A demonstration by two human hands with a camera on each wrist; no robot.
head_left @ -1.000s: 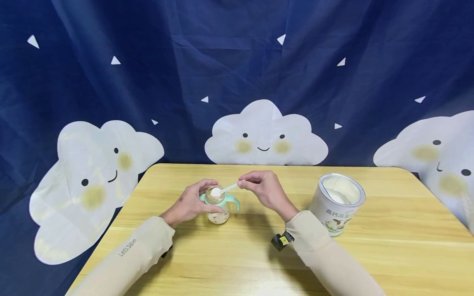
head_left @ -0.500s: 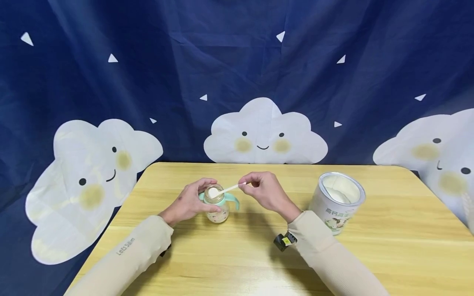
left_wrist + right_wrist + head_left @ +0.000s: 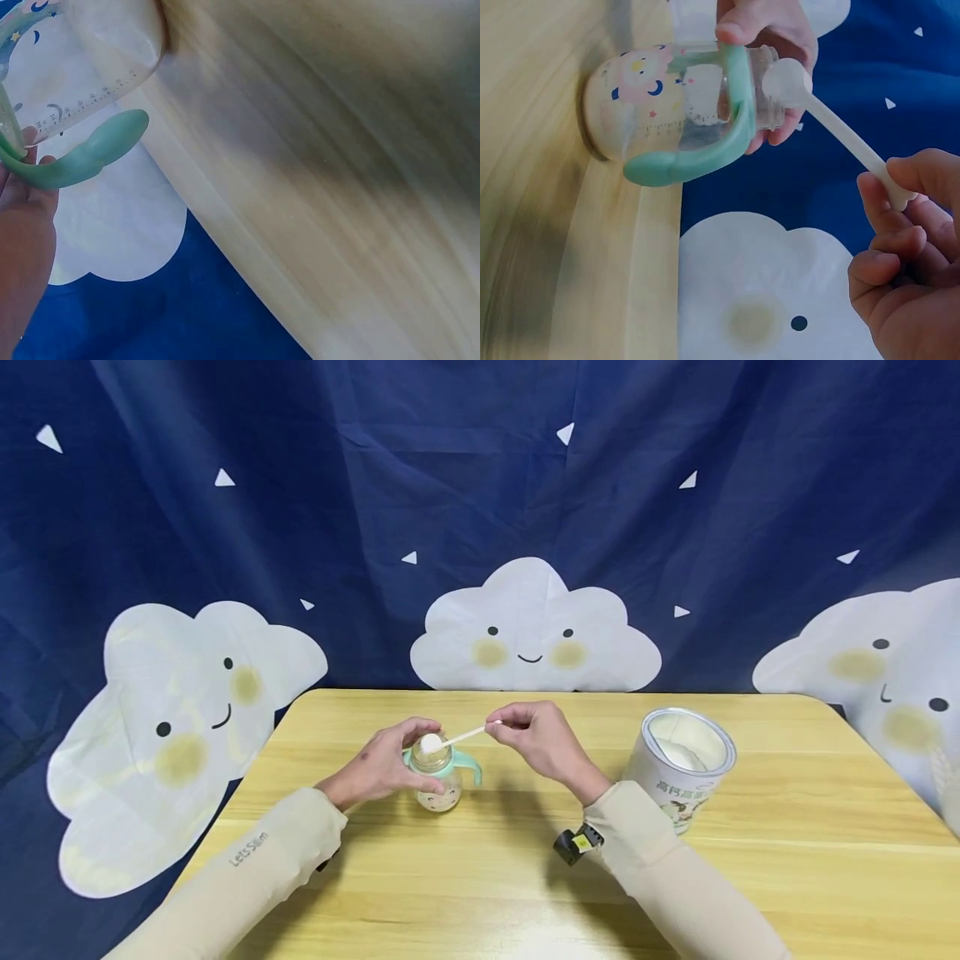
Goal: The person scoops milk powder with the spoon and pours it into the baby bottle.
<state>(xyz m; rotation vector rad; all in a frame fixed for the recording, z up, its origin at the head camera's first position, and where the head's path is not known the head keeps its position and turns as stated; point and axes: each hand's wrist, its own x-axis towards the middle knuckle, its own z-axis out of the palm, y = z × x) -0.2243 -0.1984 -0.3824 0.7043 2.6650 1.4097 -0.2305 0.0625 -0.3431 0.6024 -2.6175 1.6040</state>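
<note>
A clear baby bottle [image 3: 441,799] with mint-green handles [image 3: 697,161] stands upright and uncapped on the table, pale contents near its base. My left hand [image 3: 384,764] grips it around the upper part, thumb in front and fingers behind. Between thumb and fingertips, my right hand [image 3: 542,742] pinches the handle end of a white scoop [image 3: 463,736]. The scoop's round bowl [image 3: 786,81] is at the bottle's mouth; whether powder is in it I cannot tell. In the left wrist view, only part of the bottle [image 3: 105,64] and the left hand [image 3: 26,225] show.
Right of my right forearm stands an open tin [image 3: 675,789] with white powder inside. The wooden table [image 3: 480,877] ends at a blue curtain [image 3: 465,485] printed with smiling clouds.
The scoop has turned and tilted slightly over the bottle's mouth, and my right hand has risen a little. The left hand keeps its grip; the whole head view has shifted slightly.
</note>
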